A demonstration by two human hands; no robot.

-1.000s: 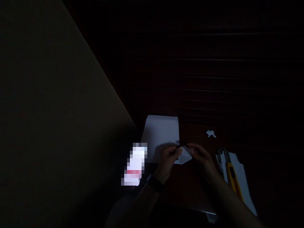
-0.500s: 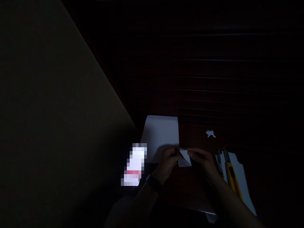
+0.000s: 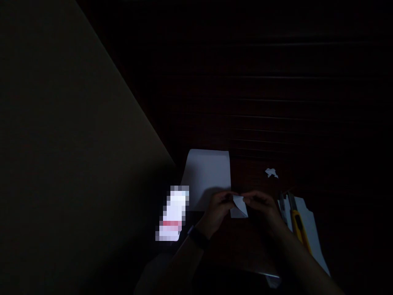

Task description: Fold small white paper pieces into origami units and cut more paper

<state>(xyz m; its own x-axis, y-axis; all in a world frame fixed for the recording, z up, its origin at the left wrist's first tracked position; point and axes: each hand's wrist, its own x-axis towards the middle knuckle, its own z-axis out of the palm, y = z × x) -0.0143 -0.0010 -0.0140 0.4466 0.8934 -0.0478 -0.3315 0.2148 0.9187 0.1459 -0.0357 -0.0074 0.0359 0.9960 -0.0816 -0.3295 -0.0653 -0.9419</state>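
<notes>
Between my two hands is a small piece of folded white paper (image 3: pixel 239 207), with a diagonal flap across its front. My left hand (image 3: pixel 218 207), with a dark band on the wrist, pinches its left edge. On the other side my right hand (image 3: pixel 260 204) grips the upper right edge between thumb and fingers. The lower part of the paper hangs free below the fingers. Behind my left hand lies a larger white sheet (image 3: pixel 207 170). The scene is very dark, so fine creases are hard to make out.
A phone with a lit, blurred screen (image 3: pixel 173 213) stands left of my left hand. A small folded paper shape (image 3: pixel 271 172) lies at the back right. Beside my right forearm, a yellow utility knife (image 3: pixel 297 223) rests on white paper (image 3: pixel 313 233). A wall (image 3: pixel 92 123) rises at left.
The flap on the folded paper now lies flatter, and its dark opening has narrowed. Both hands keep hold of it, with the right fingers moved slightly closer to the left.
</notes>
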